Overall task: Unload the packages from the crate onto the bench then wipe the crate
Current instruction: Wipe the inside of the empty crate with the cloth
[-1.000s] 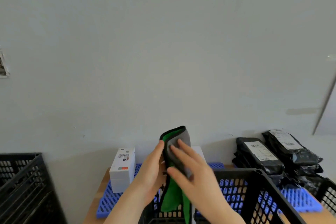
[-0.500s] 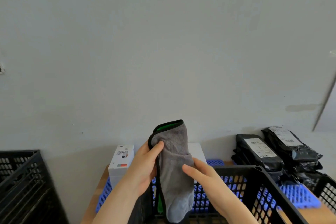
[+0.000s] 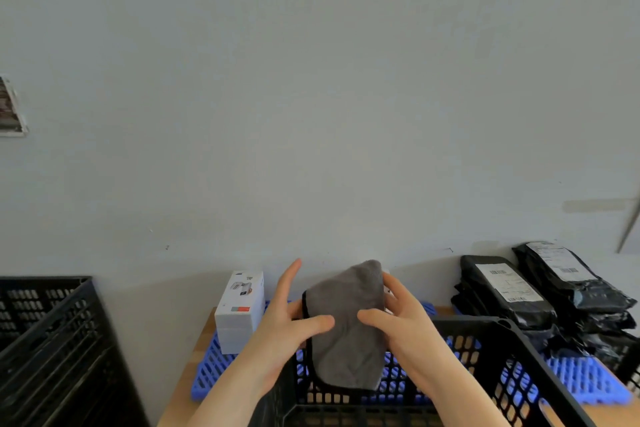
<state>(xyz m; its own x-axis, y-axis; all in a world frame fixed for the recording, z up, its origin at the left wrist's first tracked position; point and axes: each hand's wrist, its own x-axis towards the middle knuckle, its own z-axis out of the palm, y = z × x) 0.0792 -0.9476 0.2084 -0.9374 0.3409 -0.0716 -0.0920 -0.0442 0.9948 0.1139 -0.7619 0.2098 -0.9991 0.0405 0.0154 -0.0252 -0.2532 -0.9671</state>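
Both hands hold a folded grey cloth (image 3: 346, 329) with a black hem above the black lattice crate (image 3: 485, 333). My left hand (image 3: 287, 326) grips its left edge, thumb across the front. My right hand (image 3: 401, 322) grips the right edge, thumb on the front too. A white box (image 3: 239, 312) stands on the bench's blue mat (image 3: 211, 367) at the left. Black bagged packages (image 3: 502, 291) with white labels are stacked on the bench at the right. The crate's floor is out of sight.
A second black crate (image 3: 45, 333) stands at the left, off the wooden bench (image 3: 201, 336). A plain grey wall rises right behind the bench. More black bags (image 3: 575, 284) lie against the wall at far right.
The cloth has been folded over: its green side no longer shows and it hangs shorter. My right hand moved from the cloth's lower front up to its right edge.
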